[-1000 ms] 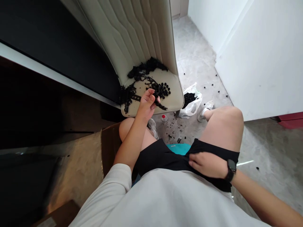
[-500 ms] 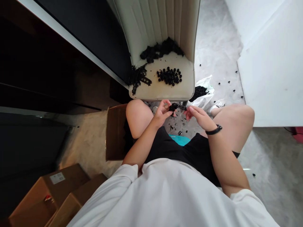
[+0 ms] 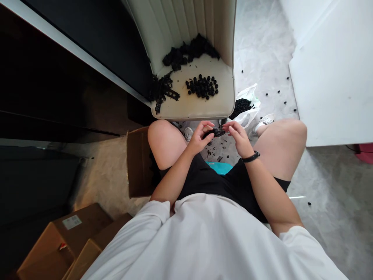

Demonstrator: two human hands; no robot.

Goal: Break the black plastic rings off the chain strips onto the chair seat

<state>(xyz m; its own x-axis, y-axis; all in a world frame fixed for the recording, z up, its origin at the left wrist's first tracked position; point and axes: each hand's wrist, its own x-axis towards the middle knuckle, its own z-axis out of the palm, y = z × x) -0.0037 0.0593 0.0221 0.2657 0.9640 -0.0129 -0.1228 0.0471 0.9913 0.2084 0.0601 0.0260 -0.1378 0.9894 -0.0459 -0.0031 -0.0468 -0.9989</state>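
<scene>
I sit with my knees apart in front of a cream chair (image 3: pixel 195 111). My left hand (image 3: pixel 199 137) and my right hand (image 3: pixel 238 136) meet between my knees, both pinched on one small black plastic strip (image 3: pixel 213 133). On the chair seat lie a cluster of small black round parts (image 3: pixel 202 86), a heap of black scraps (image 3: pixel 186 52) against the backrest and more black strips (image 3: pixel 161 90) at the left edge. A black watch sits on my right wrist.
A white plastic bag (image 3: pixel 244 111) of black parts lies on the floor right of the chair. Black bits are scattered over the grey floor. An open cardboard box (image 3: pixel 138 163) stands by my left knee, more boxes (image 3: pixel 64 237) at the lower left. A white panel (image 3: pixel 329 77) stands at the right.
My left hand has come back from the chair seat with the black strip. My right hand has left my thigh and joined it between my knees. The view has tilted down.
</scene>
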